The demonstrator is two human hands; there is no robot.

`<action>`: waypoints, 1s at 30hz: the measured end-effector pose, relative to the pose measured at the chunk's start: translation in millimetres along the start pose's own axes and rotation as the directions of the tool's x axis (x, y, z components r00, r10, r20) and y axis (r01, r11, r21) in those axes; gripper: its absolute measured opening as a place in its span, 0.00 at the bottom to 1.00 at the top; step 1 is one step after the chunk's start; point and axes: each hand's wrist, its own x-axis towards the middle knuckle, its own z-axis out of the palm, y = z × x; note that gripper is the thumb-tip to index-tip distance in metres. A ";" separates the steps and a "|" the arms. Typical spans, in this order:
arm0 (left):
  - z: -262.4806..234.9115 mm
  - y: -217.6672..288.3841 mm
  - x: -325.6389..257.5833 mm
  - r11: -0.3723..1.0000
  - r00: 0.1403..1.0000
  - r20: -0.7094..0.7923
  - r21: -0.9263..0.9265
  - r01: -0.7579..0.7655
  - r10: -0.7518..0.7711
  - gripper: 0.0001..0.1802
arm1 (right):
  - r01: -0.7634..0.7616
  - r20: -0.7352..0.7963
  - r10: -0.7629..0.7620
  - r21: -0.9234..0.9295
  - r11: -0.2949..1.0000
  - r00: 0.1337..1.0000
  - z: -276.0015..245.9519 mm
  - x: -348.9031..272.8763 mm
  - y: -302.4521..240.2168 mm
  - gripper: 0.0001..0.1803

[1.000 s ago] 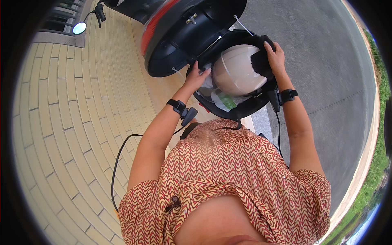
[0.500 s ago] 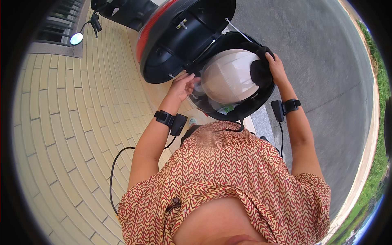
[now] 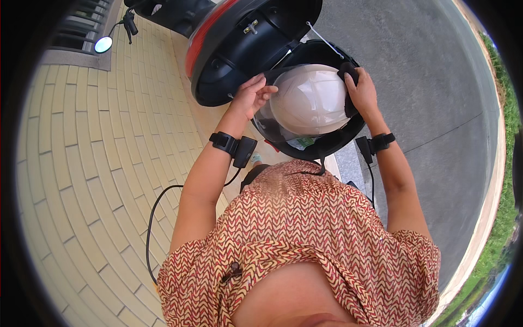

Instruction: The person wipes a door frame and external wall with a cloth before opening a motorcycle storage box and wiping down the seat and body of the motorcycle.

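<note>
A white helmet (image 3: 310, 101) with a clear visor (image 3: 265, 119) lies tilted in the open black top box (image 3: 340, 136) of a two-wheeler. My right hand (image 3: 363, 96) is closed on the helmet's black padded edge at the right, thumb toward the shell. At the visor's left edge is my left hand (image 3: 252, 97), its fingers loosely bent and apart. Whether it touches the visor is hard to tell. The raised lid (image 3: 245, 52), black inside with a red outer band, stands beyond that hand.
Under the helmet, something green and white (image 3: 302, 143) shows in the box. A thin stay (image 3: 325, 40) joins lid and box. A handlebar mirror (image 3: 103, 44) is at the upper left, above yellowish paving (image 3: 103, 163). Grey road (image 3: 436, 109) stretches along the right.
The helmet has shifted slightly up and turned. My right hand has moved further over its padded edge. My left hand has risen and its fingers have loosened.
</note>
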 end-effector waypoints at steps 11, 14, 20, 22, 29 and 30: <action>-30.6 -18.3 -8.2 0.976 0.995 -0.079 0.205 0.072 -0.057 0.37 | -0.024 -0.191 0.086 0.307 0.951 0.978 5.4 -4.0 8.2 0.18; -50.9 -27.6 -10.4 0.992 0.997 -0.063 0.119 0.053 -0.045 0.33 | 0.054 -0.242 0.078 0.496 0.867 0.967 -21.1 -7.4 -6.3 0.16; -23.2 -22.4 -0.4 0.993 0.998 0.008 -0.100 -0.063 0.064 0.27 | 0.130 -0.044 -0.123 0.372 0.919 0.991 -19.9 -15.7 -32.6 0.17; -43.8 -26.6 4.2 0.997 0.997 -0.030 -0.031 -0.071 0.070 0.27 | 0.089 -0.009 -0.093 0.377 0.922 0.996 -15.7 -17.0 -45.3 0.15; -30.1 -37.0 14.8 0.852 0.810 -0.345 0.410 -0.325 0.475 0.25 | 0.156 -0.084 -0.134 0.357 0.921 0.987 -1.5 -6.3 -41.6 0.19; -30.3 -36.9 15.0 0.853 0.811 -0.344 0.410 -0.323 0.473 0.25 | 0.127 -0.073 -0.107 0.388 0.913 0.992 -2.7 -6.3 -42.8 0.19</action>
